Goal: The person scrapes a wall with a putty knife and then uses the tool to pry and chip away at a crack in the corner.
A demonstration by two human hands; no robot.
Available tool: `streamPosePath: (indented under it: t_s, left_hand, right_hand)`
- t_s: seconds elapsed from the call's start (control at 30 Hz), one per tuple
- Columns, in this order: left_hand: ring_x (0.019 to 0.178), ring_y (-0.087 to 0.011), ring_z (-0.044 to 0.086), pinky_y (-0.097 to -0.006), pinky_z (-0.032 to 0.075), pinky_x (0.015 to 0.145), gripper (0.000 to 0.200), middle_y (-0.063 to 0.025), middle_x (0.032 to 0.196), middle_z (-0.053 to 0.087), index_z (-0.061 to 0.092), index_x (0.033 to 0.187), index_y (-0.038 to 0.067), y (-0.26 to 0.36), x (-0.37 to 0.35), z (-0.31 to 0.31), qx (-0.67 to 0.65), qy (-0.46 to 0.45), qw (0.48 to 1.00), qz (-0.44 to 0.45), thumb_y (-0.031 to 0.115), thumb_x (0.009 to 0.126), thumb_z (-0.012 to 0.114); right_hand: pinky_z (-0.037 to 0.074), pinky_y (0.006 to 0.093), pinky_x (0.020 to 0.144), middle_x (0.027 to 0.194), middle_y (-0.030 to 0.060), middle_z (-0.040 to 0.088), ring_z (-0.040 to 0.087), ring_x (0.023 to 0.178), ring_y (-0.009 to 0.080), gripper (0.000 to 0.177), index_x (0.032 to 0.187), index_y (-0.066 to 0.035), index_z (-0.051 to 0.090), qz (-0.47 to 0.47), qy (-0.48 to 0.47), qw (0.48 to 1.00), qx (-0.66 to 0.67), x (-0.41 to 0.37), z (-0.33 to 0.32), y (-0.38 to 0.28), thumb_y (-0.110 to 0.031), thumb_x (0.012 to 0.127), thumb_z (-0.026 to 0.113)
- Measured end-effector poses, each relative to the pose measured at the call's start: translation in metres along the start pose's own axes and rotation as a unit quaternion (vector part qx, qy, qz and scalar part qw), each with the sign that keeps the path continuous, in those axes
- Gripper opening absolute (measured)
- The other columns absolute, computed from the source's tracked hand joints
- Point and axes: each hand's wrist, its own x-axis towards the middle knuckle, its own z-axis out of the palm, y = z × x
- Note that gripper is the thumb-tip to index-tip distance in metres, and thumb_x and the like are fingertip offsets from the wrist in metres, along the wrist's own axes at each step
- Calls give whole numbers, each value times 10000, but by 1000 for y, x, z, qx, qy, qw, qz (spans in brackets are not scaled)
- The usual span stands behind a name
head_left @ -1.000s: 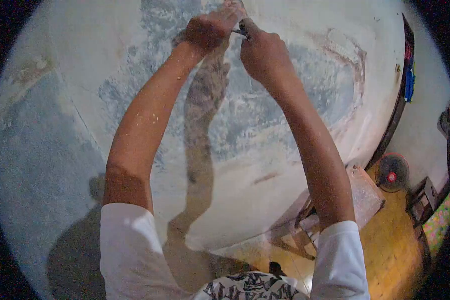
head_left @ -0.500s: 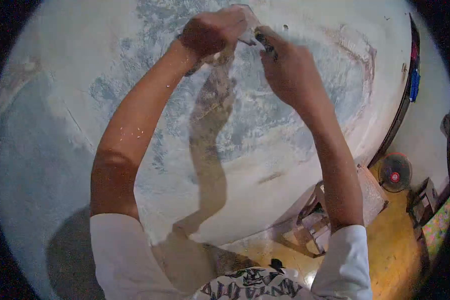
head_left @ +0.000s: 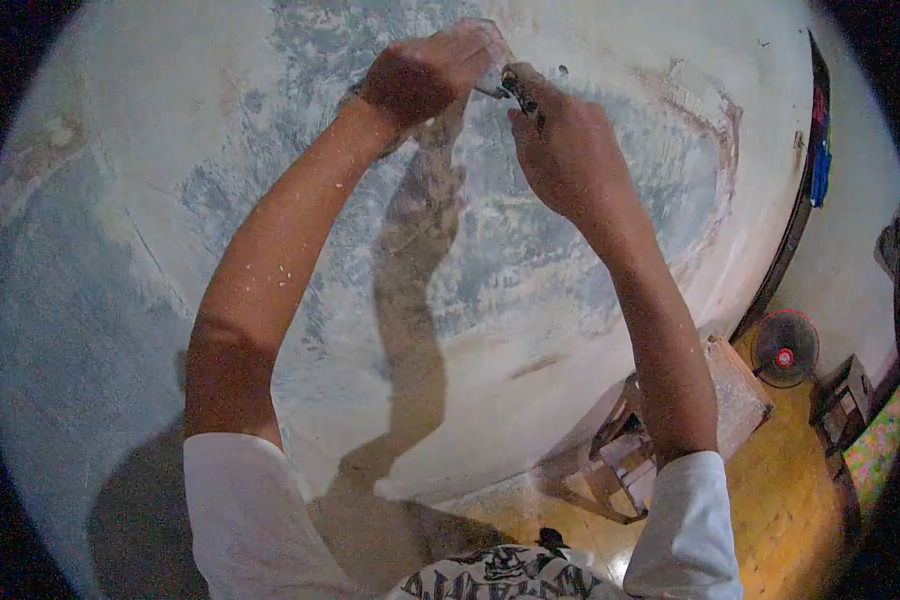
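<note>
High on the wall, my right hand (head_left: 570, 150) grips the dark handle of a putty knife (head_left: 511, 82). My left hand (head_left: 425, 75) is at the blade end, its fingers bent together over the pale blade and covering most of it. Both arms reach up in front of me, with pale specks on the left forearm. Behind the hands, the wall (head_left: 530, 230) has a rough grey-blue patch ringed by whitish coating. A forearm shadow falls down the wall below my left hand.
To the lower right, a wooden stool (head_left: 630, 470) stands on the yellowish floor (head_left: 770, 480), near a board-like piece (head_left: 735, 390). Farther right are a round black fan (head_left: 785, 348) and a small dark stand (head_left: 846, 400). A blue item (head_left: 821, 175) hangs by the dark edge strip.
The putty knife and right hand have shifted slightly down and left. My left fingers now cover more of the blade. The camera view has tilted slightly.
</note>
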Motion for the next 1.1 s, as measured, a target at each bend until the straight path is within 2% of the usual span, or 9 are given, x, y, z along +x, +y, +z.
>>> streamPosePath:
  t_s: [0.07, 0.17, 0.23, 0.33, 0.43, 0.63, 0.87, 0.97, 1.1]
  left_hand:
    - [869, -205, 724, -306, 600, 608, 249, -98, 1068, 698, 661, 1071, 149, -3, 0, 3, 7, 18, 1000, 1, 163, 831, 598]
    - [853, -212, 726, -310, 600, 607, 245, -79, 1077, 695, 659, 1063, 147, -3, 4, 4, 10, 32, 999, 10, 159, 825, 604]
    - [829, -220, 729, -312, 600, 606, 241, -66, 1094, 692, 658, 1058, 149, 0, 8, -1, 4, 57, 998, 26, 156, 822, 608]
    - [1034, -222, 689, -322, 611, 698, 431, -82, 1264, 643, 620, 1235, 159, 4, 2, -9, -5, -73, 997, -29, 142, 805, 643]
    - [827, -201, 724, -307, 596, 602, 238, -70, 1098, 690, 655, 1057, 156, 0, 3, -3, 6, 21, 1000, 8, 157, 825, 602]
    - [884, -186, 714, -297, 593, 595, 235, -97, 1077, 694, 655, 1057, 149, -1, 2, 2, 4, 39, 999, 4, 155, 829, 598]
    - [913, -183, 710, -299, 597, 611, 221, -80, 1073, 695, 667, 1044, 146, 1, 6, 6, 10, 49, 999, 7, 165, 834, 602]
    - [922, -184, 708, -298, 598, 625, 224, -71, 1078, 695, 669, 1046, 146, -1, 7, 3, 6, 47, 999, 17, 170, 833, 604]
    - [940, -183, 706, -291, 598, 648, 231, -44, 1073, 698, 671, 1048, 144, -1, 3, 7, 25, 40, 999, 3, 170, 827, 608]
  right_hand:
    - [509, 529, 744, 873, 283, 651, 625, 839, 471, 379, 1266, -77, 588, -37, 8, 999, -1, 5, -4, 5, -137, 892, 595]
    - [506, 529, 757, 890, 283, 650, 621, 859, 473, 388, 1272, -76, 582, 7, -19, 1000, -13, 6, -8, -3, -136, 889, 595]
    - [506, 529, 758, 902, 281, 649, 614, 875, 477, 391, 1275, -77, 578, 0, 5, 1000, 0, 1, 1, 3, -136, 889, 594]
    - [504, 529, 762, 917, 280, 648, 605, 894, 482, 387, 1274, -83, 577, 29, -19, 999, 3, -3, -1, -5, -136, 892, 590]
    - [500, 533, 766, 920, 280, 647, 602, 900, 483, 379, 1273, -93, 578, 24, -21, 999, -14, 5, 0, -4, -137, 897, 584]
    - [498, 531, 770, 923, 283, 649, 609, 905, 475, 364, 1260, -100, 593, 22, -18, 1000, 12, -1, -5, -7, -146, 898, 590]
    - [506, 510, 758, 918, 278, 655, 622, 897, 464, 365, 1258, -101, 605, 4, -9, 1000, -11, 6, -12, 1, -164, 898, 611]
    - [511, 504, 756, 927, 275, 658, 624, 892, 464, 359, 1254, -92, 608, 50, -42, 998, 10, -1, -12, -10, -149, 899, 605]
    - [515, 520, 739, 905, 266, 661, 633, 870, 462, 336, 1228, -97, 603, -19, 2, 1000, -9, 10, -8, 5, -144, 896, 593]
